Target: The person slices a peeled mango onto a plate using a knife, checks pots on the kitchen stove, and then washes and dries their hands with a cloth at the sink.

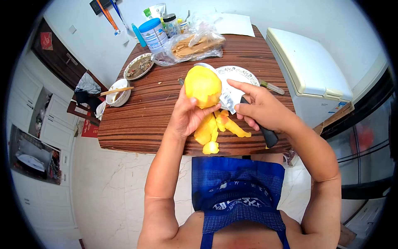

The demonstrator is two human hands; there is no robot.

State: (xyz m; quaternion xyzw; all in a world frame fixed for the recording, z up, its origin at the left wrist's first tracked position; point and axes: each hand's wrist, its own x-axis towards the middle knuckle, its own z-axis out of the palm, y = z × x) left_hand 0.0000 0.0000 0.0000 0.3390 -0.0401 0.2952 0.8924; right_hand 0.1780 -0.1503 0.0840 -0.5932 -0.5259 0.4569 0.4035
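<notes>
My left hand (188, 114) holds up a large, mostly peeled yellow mango (203, 85) from below, its fingers wrapped around the lower side. My right hand (261, 103) is closed around the black handle of a knife (270, 137), with the index finger stretched out toward the fruit. The wide, shiny blade points left, just right of the mango and apart from it. Beneath my hands, yellow mango peels (205, 130) lie in a loose pile near the table's front edge. A white plate (240, 74) with a patterned rim sits behind the blade, partly hidden.
On the brown table (166, 124) stand a bowl (120, 97) with chopsticks and a dish of food (139, 66) at left. A blue-lidded tin (153, 35) and a plastic bag (195, 45) are at the back. A peeler-like tool (271, 87) lies right. A white chest freezer (309, 62) adjoins the table.
</notes>
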